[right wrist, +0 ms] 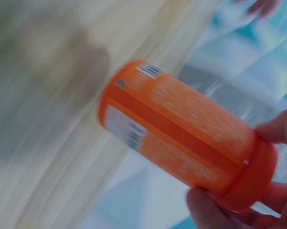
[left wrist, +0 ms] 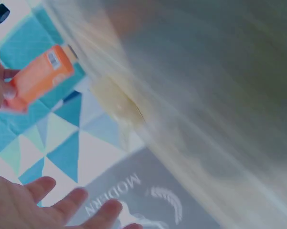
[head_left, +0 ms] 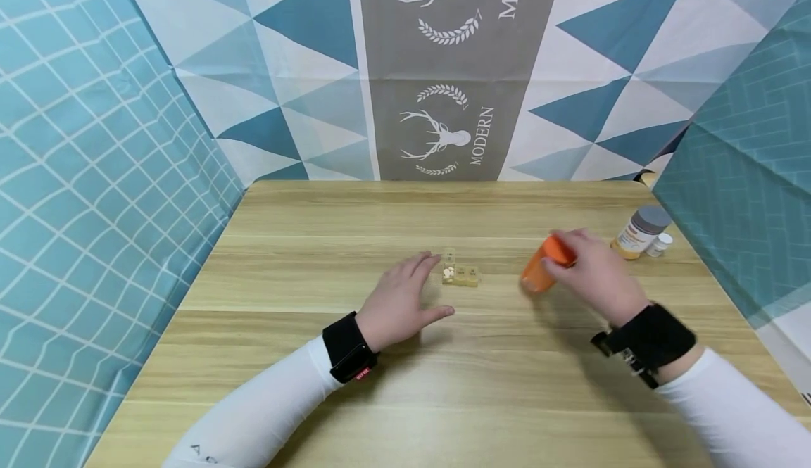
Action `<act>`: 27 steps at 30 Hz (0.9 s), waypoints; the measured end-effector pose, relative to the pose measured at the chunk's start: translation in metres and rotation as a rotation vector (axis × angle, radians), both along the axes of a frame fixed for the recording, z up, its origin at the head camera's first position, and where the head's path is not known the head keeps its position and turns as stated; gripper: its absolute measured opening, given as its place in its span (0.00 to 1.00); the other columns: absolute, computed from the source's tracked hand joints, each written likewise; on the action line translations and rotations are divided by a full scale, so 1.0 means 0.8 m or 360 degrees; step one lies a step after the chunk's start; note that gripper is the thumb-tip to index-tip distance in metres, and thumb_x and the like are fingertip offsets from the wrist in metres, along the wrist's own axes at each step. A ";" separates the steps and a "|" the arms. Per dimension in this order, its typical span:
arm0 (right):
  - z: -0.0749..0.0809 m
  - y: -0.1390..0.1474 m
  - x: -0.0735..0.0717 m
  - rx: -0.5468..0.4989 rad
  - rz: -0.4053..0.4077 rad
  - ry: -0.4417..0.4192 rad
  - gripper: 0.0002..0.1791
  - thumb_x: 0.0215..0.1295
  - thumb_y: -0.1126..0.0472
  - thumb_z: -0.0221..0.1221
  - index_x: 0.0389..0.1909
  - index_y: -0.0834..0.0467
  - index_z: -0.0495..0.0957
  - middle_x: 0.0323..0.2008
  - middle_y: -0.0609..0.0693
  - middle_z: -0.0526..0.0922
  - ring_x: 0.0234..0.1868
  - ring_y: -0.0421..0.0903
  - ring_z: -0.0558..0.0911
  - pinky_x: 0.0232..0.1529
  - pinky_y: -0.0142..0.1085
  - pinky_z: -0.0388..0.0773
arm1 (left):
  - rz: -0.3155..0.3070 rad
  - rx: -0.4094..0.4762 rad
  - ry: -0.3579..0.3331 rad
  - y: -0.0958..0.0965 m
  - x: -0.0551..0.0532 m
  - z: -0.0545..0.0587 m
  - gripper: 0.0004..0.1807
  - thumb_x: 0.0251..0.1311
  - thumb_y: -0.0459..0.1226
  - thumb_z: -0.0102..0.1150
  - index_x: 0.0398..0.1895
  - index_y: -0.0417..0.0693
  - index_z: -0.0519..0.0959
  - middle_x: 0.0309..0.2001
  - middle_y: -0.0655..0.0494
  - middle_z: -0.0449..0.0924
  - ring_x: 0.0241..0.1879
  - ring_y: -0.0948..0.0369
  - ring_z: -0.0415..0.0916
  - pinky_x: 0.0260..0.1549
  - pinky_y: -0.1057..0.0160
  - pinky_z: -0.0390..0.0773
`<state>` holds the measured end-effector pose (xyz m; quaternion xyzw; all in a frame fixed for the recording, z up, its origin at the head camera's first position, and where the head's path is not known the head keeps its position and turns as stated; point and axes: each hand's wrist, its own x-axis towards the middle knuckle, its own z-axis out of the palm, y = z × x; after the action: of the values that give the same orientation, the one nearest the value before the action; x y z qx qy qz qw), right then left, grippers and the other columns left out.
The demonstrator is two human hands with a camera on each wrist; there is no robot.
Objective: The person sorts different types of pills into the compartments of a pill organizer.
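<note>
Low in the frame, the left hand (head_left: 401,304) lies flat and empty beside the pill box (head_left: 460,274) at centre. Right of centre, the right hand (head_left: 592,271) grips the tilted orange bottle (head_left: 543,264) by its cap. Farther right stand two bottles (head_left: 641,232).

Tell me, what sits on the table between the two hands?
In the head view, a small pill box lies between the left hand and the orange bottle held by the right hand; beyond it, bare table.
</note>
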<state>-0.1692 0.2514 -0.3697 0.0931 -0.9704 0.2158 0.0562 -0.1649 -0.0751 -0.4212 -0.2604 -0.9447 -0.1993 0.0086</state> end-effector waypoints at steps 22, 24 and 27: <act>-0.026 0.113 -0.089 0.0306 -0.0275 0.0077 0.24 0.70 0.60 0.55 0.61 0.72 0.67 0.58 0.75 0.64 0.54 0.74 0.67 0.49 0.67 0.69 | 0.0117 -0.0070 0.0107 -0.019 0.005 0.000 0.46 0.65 0.66 0.49 0.78 0.52 0.52 0.76 0.48 0.52 0.73 0.49 0.54 0.69 0.46 0.55; -0.026 0.112 -0.091 0.0311 -0.0283 0.0076 0.24 0.70 0.61 0.56 0.60 0.72 0.67 0.58 0.75 0.64 0.54 0.74 0.66 0.48 0.67 0.69 | 0.0120 -0.0078 0.0100 -0.019 0.005 -0.001 0.46 0.65 0.65 0.48 0.78 0.52 0.52 0.76 0.48 0.53 0.72 0.49 0.55 0.69 0.46 0.55; -0.028 0.110 -0.093 0.0298 -0.0293 0.0079 0.25 0.69 0.61 0.55 0.61 0.72 0.66 0.59 0.75 0.63 0.54 0.74 0.65 0.47 0.67 0.69 | 0.0119 -0.0080 0.0089 -0.019 0.006 -0.001 0.45 0.66 0.65 0.48 0.78 0.52 0.53 0.76 0.47 0.53 0.72 0.49 0.55 0.69 0.46 0.55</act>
<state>-0.2439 0.3396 -0.3922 0.0137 -0.9890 0.1157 0.0908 -0.1604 -0.0900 -0.4220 -0.2304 -0.9579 -0.1676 0.0360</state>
